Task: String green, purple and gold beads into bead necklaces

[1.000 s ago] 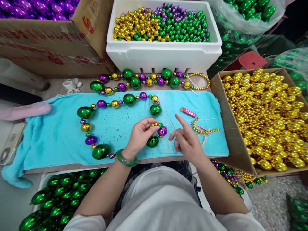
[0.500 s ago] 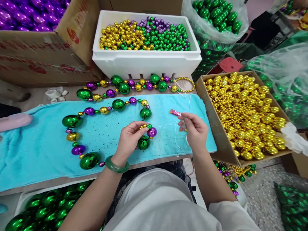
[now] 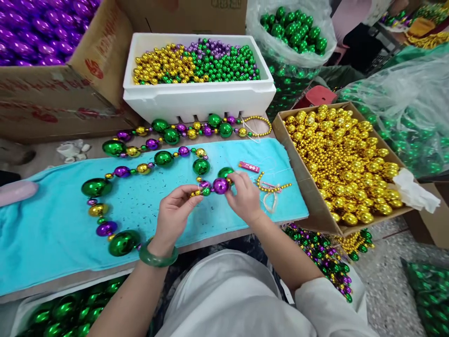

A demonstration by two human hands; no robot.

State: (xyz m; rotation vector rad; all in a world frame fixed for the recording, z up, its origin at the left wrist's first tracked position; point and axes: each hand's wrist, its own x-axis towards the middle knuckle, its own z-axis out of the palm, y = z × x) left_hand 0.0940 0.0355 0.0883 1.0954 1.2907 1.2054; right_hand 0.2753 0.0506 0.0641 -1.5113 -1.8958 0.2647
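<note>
A bead necklace (image 3: 96, 187) of shiny green, purple and gold beads lies in a loop on the turquoise towel (image 3: 56, 224). My left hand (image 3: 175, 213), with a green bangle (image 3: 158, 254) at the wrist, pinches small gold beads (image 3: 195, 193) at the necklace's end. My right hand (image 3: 244, 196) is closed on the strand just right of a large purple bead (image 3: 220, 186). Behind its fingers a big green bead (image 3: 225, 174) shows in part. Thin thread shows near the left fingertips. No needle can be made out now.
A pink lighter (image 3: 249, 166) and a short gold bead string (image 3: 271, 189) lie right of my hands. Another necklace (image 3: 171, 136) stretches along the white foam box (image 3: 199, 100) of small beads. A carton of gold beads (image 3: 308, 199) stands right, a carton of purple beads (image 3: 38, 100) left.
My right hand drew thread and a needle off to the right, then came back left onto the strand. The purple and green beads shifted right. My left hand keeps its pinch. The view swung right.
</note>
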